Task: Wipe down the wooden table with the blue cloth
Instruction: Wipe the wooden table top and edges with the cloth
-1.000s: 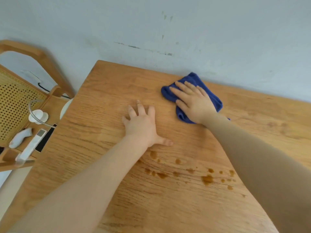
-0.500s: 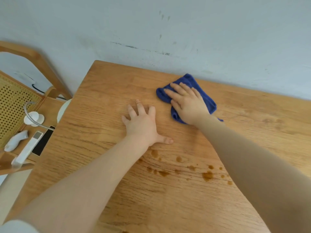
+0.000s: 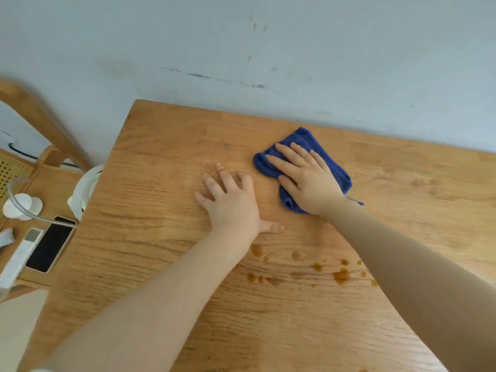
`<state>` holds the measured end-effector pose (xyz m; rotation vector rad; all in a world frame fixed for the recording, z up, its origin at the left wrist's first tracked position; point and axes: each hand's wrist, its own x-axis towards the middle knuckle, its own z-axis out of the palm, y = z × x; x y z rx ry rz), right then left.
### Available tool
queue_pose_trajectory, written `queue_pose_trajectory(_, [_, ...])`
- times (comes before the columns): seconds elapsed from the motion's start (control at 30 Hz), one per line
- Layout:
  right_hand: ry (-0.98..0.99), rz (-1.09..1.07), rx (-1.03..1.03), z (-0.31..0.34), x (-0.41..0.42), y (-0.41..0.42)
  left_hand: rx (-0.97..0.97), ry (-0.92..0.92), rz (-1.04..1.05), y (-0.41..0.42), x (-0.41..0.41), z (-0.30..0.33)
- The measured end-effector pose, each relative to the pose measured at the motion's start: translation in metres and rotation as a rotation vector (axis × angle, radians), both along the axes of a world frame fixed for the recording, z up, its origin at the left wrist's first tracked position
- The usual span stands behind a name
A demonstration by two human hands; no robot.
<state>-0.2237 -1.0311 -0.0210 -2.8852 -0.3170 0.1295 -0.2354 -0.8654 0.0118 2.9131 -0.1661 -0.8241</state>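
Flat fingers make the grip: the right hand (image 3: 306,181) presses the blue cloth (image 3: 326,159) down on the worktop (image 3: 166,146), near the wall. It has slid a little to the left since a moment ago. The left hand (image 3: 230,208) stays spread flat beside it. Brown spots (image 3: 341,275) nearer the person are not wiped yet. No containers show.

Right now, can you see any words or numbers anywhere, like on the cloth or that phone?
No readable words, labels or numbers anywhere.
Blue cloth: plain, no tag text visible.
Phone: dark, blank screen.
White remote-like device: too blurred to read any marking.
Wooden table: only grain and brown spots.
Wall: scuff marks, no writing.
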Motion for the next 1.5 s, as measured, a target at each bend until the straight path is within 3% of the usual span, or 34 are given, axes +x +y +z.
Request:
queue_pose_trajectory(0.13, [-0.019,-0.249,0.005,-0.004,0.048,-0.009,0.006,-0.004,-0.020,0.002,-0.002,-0.001])
queue_pose_trajectory(0.23, [0.003,-0.286,0.005,-0.002,0.039,-0.010,0.000,0.012,-0.018,0.004,-0.005,0.001])
queue_pose_trajectory(0.4, [0.024,-0.101,-0.001,0.001,-0.039,-0.008,-0.004,0.016,-0.018,0.003,-0.003,0.002])
queue_pose_trajectory(0.5, [0.036,0.000,-0.029,0.004,-0.031,-0.027,0.019,0.018,-0.021,0.001,-0.001,0.003])
queue_pose_trajectory(0.7, [0.011,-0.246,-0.027,-0.005,0.036,-0.062,0.039,0.030,-0.005,0.002,-0.003,0.003])
queue_pose_trajectory(0.83, [0.044,-0.232,-0.041,-0.003,0.028,-0.056,0.128,0.001,-0.033,-0.006,-0.005,0.014])
queue_pose_trajectory(0.93, [0.051,-0.081,-0.039,0.000,-0.021,-0.054,0.146,-0.020,-0.080,-0.021,-0.007,0.022])
queue_pose_trajectory(1.07, [-0.001,0.168,-0.005,0.000,-0.054,-0.070,-0.012,-0.014,-0.054,-0.041,-0.012,0.027])
queue_pose_trajectory(1.17, [-0.051,0.081,0.029,-0.006,-0.015,-0.086,-0.110,0.010,-0.071,-0.054,-0.016,0.027])
queue_pose_trajectory(1.3, [-0.014,-0.108,0.007,-0.008,0.034,-0.102,-0.101,-0.050,-0.117,-0.065,-0.026,0.021])
queue_pose_trajectory(1.5, [-0.037,0.031,0.015,-0.003,-0.040,-0.099,0.111,-0.017,-0.110,-0.095,-0.041,0.018])
